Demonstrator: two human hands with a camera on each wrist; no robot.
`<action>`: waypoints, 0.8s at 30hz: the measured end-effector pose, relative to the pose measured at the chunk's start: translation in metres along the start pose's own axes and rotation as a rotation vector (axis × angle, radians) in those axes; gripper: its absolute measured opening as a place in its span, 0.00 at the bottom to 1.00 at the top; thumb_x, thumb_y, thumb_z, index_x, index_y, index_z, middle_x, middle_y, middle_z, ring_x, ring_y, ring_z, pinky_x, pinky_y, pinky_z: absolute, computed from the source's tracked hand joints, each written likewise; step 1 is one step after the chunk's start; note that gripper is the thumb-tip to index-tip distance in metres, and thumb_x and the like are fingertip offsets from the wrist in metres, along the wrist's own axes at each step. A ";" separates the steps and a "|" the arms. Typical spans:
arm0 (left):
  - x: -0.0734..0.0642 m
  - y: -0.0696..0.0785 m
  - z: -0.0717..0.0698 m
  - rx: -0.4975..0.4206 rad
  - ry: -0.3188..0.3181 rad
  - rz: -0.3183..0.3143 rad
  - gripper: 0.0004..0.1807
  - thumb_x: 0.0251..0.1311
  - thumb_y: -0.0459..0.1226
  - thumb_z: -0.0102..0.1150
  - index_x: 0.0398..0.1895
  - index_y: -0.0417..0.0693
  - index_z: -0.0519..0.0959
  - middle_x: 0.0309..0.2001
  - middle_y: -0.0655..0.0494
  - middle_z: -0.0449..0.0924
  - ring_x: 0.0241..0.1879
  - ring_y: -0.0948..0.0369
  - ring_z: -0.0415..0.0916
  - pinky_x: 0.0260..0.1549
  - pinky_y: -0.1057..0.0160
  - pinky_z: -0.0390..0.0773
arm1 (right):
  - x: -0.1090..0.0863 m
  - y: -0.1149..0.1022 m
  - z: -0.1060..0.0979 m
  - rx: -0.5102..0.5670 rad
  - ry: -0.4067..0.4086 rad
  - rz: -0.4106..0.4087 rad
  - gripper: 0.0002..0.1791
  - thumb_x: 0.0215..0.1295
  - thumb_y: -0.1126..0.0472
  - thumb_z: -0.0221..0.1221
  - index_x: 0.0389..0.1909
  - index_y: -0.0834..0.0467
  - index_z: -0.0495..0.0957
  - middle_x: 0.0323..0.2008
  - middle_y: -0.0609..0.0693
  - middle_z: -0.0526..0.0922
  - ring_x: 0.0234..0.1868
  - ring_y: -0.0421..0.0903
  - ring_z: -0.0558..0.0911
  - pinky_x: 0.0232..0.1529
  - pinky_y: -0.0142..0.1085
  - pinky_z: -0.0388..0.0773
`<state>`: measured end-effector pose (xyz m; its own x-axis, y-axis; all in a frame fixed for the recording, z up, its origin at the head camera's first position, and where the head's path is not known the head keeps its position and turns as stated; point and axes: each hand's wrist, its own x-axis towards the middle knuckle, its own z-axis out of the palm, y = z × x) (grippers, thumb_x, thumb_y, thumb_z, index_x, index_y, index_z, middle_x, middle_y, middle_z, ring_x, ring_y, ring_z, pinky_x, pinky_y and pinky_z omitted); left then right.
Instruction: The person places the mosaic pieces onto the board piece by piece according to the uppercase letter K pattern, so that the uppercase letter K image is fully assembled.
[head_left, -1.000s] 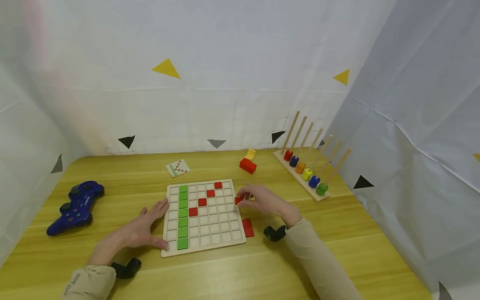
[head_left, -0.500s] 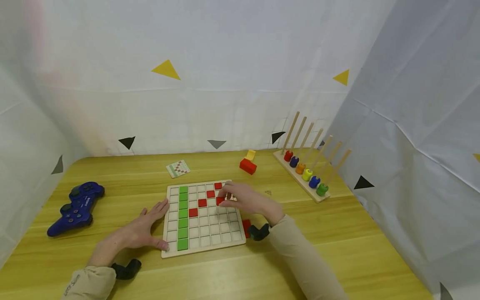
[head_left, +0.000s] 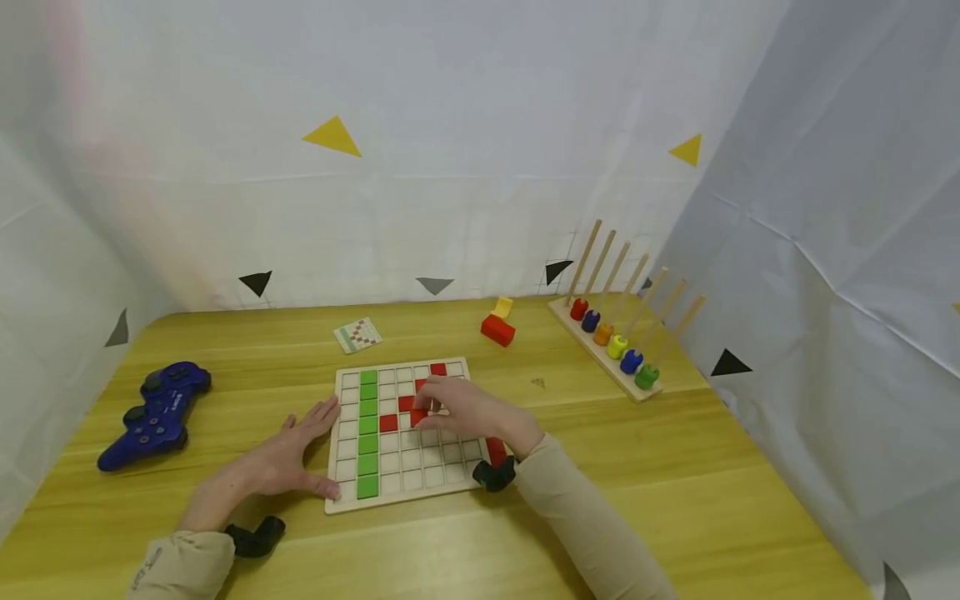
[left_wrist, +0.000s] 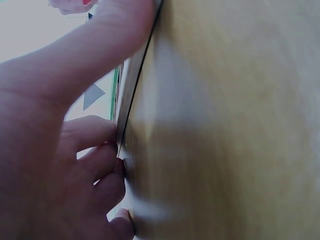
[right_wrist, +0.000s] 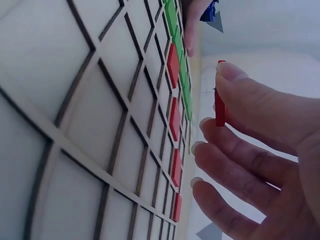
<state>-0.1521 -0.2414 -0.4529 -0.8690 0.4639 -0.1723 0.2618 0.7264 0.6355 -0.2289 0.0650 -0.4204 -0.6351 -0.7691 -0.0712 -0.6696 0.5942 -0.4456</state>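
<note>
A square wooden grid board (head_left: 412,482) lies on the table. One of its columns is filled with green tiles (head_left: 368,425), and several red tiles (head_left: 387,422) form a diagonal beside it. Between thumb and fingertips, my right hand (head_left: 468,408) pinches a loose red tile (right_wrist: 220,112); the right wrist view shows this tile held edge-on, apart from the grid. My left hand (head_left: 281,462) rests along the board's left edge, thumb at the near corner and fingers extended farther up that side.
Spare red tiles (head_left: 497,451) lie by the board's right edge, partly hidden. Behind it are a pattern card (head_left: 357,335), a red block (head_left: 497,331) and a yellow piece (head_left: 502,307). A blue game controller (head_left: 155,417) lies left; a peg stand (head_left: 607,354) with coloured beads stands right.
My right hand has carried the red tile leftward from the board's right edge to over its middle, close to the red diagonal. The left hand has stayed at the board's left edge.
</note>
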 end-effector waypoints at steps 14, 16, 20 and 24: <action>0.001 0.000 0.000 0.014 0.000 0.013 0.68 0.43 0.59 0.76 0.79 0.35 0.48 0.80 0.38 0.37 0.78 0.36 0.32 0.70 0.29 0.31 | 0.007 -0.003 0.022 -0.085 -0.028 -0.051 0.14 0.66 0.46 0.64 0.45 0.50 0.81 0.40 0.40 0.75 0.40 0.38 0.75 0.42 0.25 0.73; 0.001 -0.001 0.000 0.015 0.000 0.015 0.68 0.43 0.59 0.76 0.79 0.35 0.48 0.80 0.38 0.37 0.78 0.36 0.32 0.70 0.29 0.31 | 0.008 -0.002 0.024 -0.088 -0.022 -0.055 0.14 0.66 0.47 0.65 0.45 0.50 0.81 0.40 0.40 0.75 0.40 0.38 0.75 0.42 0.25 0.73; 0.001 -0.001 0.000 0.014 0.003 0.018 0.68 0.43 0.59 0.76 0.79 0.35 0.48 0.80 0.38 0.36 0.78 0.36 0.32 0.70 0.29 0.31 | 0.009 -0.001 0.025 -0.091 -0.012 -0.067 0.13 0.66 0.47 0.65 0.45 0.50 0.82 0.40 0.41 0.76 0.40 0.38 0.76 0.42 0.25 0.73; 0.001 -0.002 0.001 0.007 0.004 0.019 0.68 0.43 0.58 0.76 0.79 0.34 0.47 0.80 0.37 0.36 0.78 0.36 0.32 0.70 0.29 0.31 | 0.011 0.001 0.027 -0.090 -0.013 -0.061 0.13 0.65 0.47 0.65 0.45 0.49 0.82 0.40 0.40 0.76 0.41 0.38 0.75 0.43 0.25 0.73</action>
<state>-0.1529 -0.2420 -0.4546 -0.8655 0.4757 -0.1571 0.2815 0.7212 0.6330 -0.2256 0.0506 -0.4457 -0.5870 -0.8075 -0.0583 -0.7392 0.5640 -0.3680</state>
